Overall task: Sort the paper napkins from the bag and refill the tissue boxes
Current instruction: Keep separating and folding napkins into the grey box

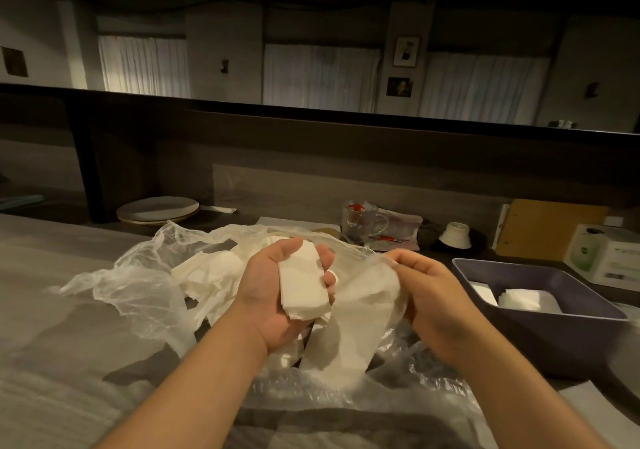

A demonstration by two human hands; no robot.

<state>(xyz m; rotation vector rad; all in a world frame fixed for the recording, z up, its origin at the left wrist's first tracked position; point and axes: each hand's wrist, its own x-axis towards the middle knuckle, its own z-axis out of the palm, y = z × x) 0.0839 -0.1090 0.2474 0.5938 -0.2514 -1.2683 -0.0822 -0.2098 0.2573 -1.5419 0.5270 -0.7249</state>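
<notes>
The left hand (277, 289) lies palm up with its fingers curled round a small stack of folded white paper napkins (303, 284); the thumb side and the fingertips show, but the underside of the stack is hidden in the palm. The right hand (433, 296) shows only its back, and its thumb and forefinger pinch the edge of the thin clear plastic bag (138, 286); the other fingers are hidden behind the hand, so their curl cannot be told. The bag sprawls crumpled over the grey tabletop (52, 327), and more loose white napkins (204, 275) lie inside it, blurred by the film. A long white piece hangs below the right hand; whether it is paper or folded plastic is hard to tell. To the right stands a dark purple rectangular tray (519, 317), its far corner cut off by the frame, with flat white napkin stacks (523, 299) in it. Behind it, a white and green box (602, 258) is partly cropped, its print unreadable. Pale round plates (157, 209) and a clear glass mug (360, 223) sit in dim light at the back.
</notes>
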